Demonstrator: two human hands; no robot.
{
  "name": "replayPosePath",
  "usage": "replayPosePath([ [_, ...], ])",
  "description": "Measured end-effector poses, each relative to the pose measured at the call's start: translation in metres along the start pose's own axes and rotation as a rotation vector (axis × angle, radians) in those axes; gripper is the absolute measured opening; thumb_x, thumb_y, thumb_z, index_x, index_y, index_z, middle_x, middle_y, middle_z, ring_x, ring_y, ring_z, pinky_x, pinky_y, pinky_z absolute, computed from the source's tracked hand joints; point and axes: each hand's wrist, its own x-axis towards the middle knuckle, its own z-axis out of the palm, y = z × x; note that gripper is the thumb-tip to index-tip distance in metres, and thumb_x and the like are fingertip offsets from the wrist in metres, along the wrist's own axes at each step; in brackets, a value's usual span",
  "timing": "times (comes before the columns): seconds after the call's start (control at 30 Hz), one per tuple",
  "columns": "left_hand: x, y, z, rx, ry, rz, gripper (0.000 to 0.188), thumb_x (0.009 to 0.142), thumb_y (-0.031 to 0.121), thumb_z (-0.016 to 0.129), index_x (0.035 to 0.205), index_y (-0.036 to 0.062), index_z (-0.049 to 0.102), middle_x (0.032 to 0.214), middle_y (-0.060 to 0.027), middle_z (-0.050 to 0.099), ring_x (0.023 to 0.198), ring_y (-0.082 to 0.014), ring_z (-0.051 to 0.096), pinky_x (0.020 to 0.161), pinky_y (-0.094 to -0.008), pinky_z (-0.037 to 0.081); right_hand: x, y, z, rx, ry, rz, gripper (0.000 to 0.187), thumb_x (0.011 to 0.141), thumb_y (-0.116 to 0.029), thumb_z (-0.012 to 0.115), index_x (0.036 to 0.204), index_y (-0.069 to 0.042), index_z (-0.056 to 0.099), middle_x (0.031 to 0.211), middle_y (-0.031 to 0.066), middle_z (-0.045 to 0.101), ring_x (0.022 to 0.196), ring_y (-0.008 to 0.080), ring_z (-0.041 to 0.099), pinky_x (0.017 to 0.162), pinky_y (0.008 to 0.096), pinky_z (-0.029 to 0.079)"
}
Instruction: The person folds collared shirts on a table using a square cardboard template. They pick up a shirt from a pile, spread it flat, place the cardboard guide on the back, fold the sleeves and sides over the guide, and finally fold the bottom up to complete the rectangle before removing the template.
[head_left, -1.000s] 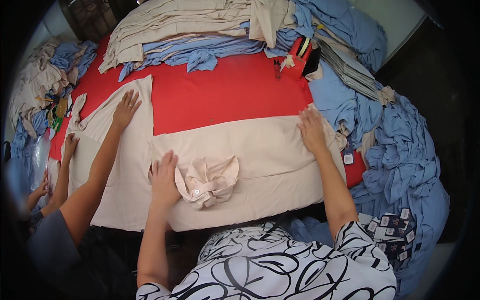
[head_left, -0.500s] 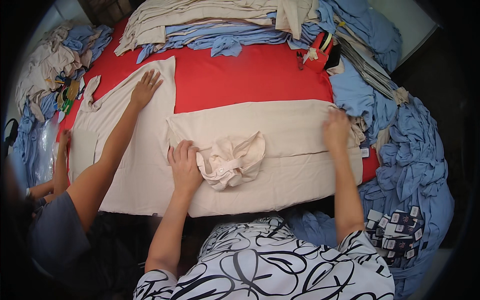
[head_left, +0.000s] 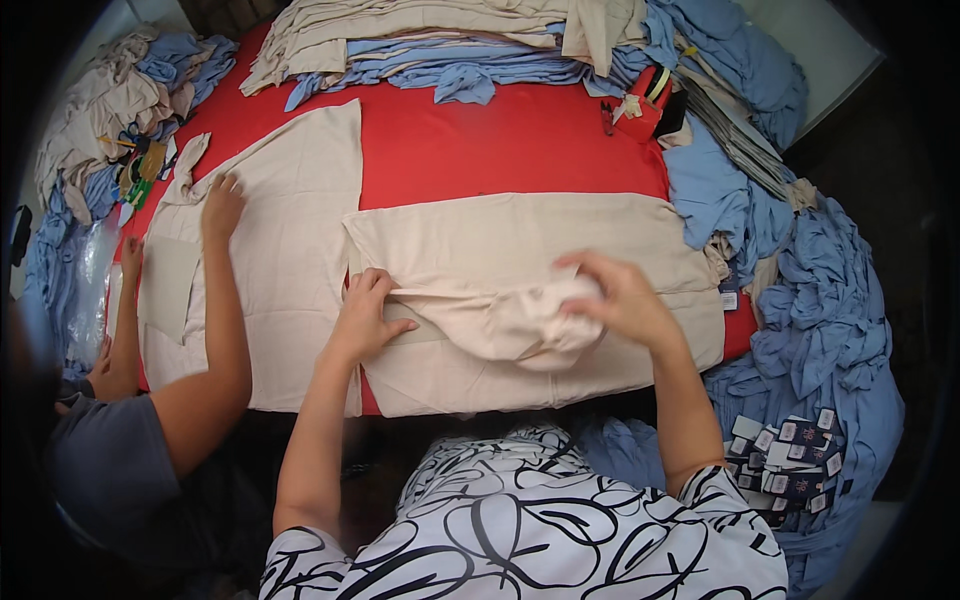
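Note:
A beige shirt (head_left: 620,230) lies spread lengthwise in front of me, with a loose bunched part (head_left: 530,325) pulled out to the right. My right hand (head_left: 625,305), slightly blurred, grips the end of that bunch between thumb and fingers. At the shirt's left end my left hand (head_left: 365,315) rests on the cloth, its thumb spread away from the fingers. Between the hands the cloth is drawn into a taut fold. Under this fold, beside my left thumb, a flat greyish-beige piece (head_left: 418,330) shows in part.
To the left, a co-worker's hand (head_left: 222,208) touches another beige garment (head_left: 290,240) bearing a flat card (head_left: 168,290). Folded beige and blue garments (head_left: 430,65) line the red table's (head_left: 510,140) far side. Blue clothes (head_left: 820,300) and dark tags (head_left: 795,455) lie at right.
My right hand came from the shirt's far right end to the bunched part and drew it rightward. My left hand's thumb has spread. The co-worker's hand moved left and nearer.

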Motion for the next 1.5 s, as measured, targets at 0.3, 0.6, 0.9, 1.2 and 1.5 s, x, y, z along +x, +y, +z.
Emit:
replayPosePath([
  [0.3,0.004,0.008,-0.002,0.121,0.018,0.001,0.070,0.062,0.025,0.090,0.119,0.0074,0.053,0.109,-0.0085,0.059,0.109,-0.0308,0.051,0.101,-0.0432,0.034,-0.036,0.041,0.102,-0.080,-0.034,-0.381,0.034,0.081,-0.013,0.072,0.113,-0.006,0.063,0.112,0.0115,0.061,0.104,0.0313,0.056,0.091,0.0392,0.045],
  [0.6,0.021,-0.007,-0.022,-0.243,-0.252,-0.182,0.043,0.091,0.041,0.062,0.111,0.0042,0.066,0.112,-0.0088,0.063,0.113,-0.0258,0.054,0.103,-0.0393,0.035,-0.023,0.028,0.183,-0.409,-0.400,-0.789,0.015,0.085,-0.020,0.056,0.094,-0.011,0.064,0.081,0.0072,0.056,0.076,0.0225,0.056,0.072,0.0338,0.044],
  [0.9,0.014,-0.025,-0.028,-0.297,-0.230,-0.161,0.053,0.085,0.040,0.070,0.112,-0.0051,0.063,0.114,-0.0179,0.064,0.110,-0.0348,0.058,0.098,-0.0399,0.044,0.043,0.035,0.045,-0.419,0.555,-0.197,0.024,0.085,-0.018,0.070,0.102,-0.004,0.060,0.105,0.0149,0.060,0.100,0.0358,0.054,0.089,0.0442,0.041],
  [1.2,0.022,0.021,0.030,0.255,0.284,-0.220,0.029,0.084,0.026,0.071,0.095,-0.0002,0.063,0.088,-0.0167,0.064,0.086,-0.0357,0.058,0.083,-0.0456,0.042,-0.176,0.133,0.063,-0.776,0.675,0.325,0.031,0.083,-0.013,0.065,0.111,-0.004,0.057,0.114,0.0174,0.056,0.110,0.0377,0.050,0.095,0.0471,0.038],
  [1.5,0.046,0.012,0.050,0.171,0.489,-0.556,0.029,0.100,0.030,0.053,0.102,0.0024,0.063,0.084,-0.0167,0.065,0.082,-0.0372,0.058,0.086,-0.0473,0.041,-0.070,0.165,-0.105,-0.987,0.695,0.242,0.016,0.089,-0.013,0.060,0.102,-0.007,0.066,0.104,0.0144,0.062,0.101,0.0344,0.054,0.089,0.0485,0.041],
])
